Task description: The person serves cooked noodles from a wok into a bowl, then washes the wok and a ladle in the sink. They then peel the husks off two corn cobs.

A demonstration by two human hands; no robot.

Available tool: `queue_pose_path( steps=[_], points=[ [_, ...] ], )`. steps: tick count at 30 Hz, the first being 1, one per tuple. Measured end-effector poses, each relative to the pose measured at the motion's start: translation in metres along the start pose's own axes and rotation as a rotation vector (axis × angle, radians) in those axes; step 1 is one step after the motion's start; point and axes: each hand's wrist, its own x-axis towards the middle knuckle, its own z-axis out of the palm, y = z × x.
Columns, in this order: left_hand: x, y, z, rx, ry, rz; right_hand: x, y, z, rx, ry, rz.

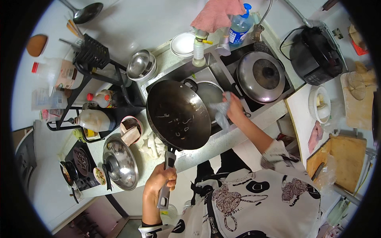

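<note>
My left hand (159, 180) grips the grey handle (166, 175) of a dark metal wok (178, 116). The wok is tilted, its inside facing me, with wet glints and small pale bits on the surface. Behind its right side, a round metal pan of cloudy liquid (208, 89) sits in the stainless steel sink (212, 64), partly hidden by the wok. My right hand (234, 108) is above the sink's front edge, holding a limp grey cloth or plastic film (222, 111). Blur keeps its material unclear.
Right of the sink stands a lidded pan (262, 77) on a black cooktop, with a black rice cooker (315, 56) beyond. On the left are a glass lid (120, 163), a white rag (153, 147) and a black rack (119, 74) with bottles. Steel bowls (141, 65) stand behind.
</note>
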Motion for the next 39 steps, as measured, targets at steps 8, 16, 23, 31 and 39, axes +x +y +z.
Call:
queue_pose_path(
  steps=[8, 16, 23, 31, 39],
  points=[
    [0.008, 0.005, 0.007, 0.116, 0.065, -0.084, 0.095, 0.104, -0.023, -1.939, -0.273, -0.234],
    [0.015, 0.006, 0.008, 0.095, 0.075, -0.095, 0.051, 0.07, 0.011, -1.345, 0.19, -0.454],
    [0.018, 0.007, 0.008, 0.095, 0.072, -0.104, -0.086, 0.095, 0.09, -0.764, -0.871, 0.059],
    [0.019, 0.003, 0.016, 0.054, 0.091, -0.118, -0.011, 0.145, 0.086, -1.503, -0.504, 0.138],
    [0.022, -0.015, 0.006, 0.007, 0.046, -0.104, -0.089, 0.098, 0.134, -0.761, -1.053, 0.344]
  ],
)
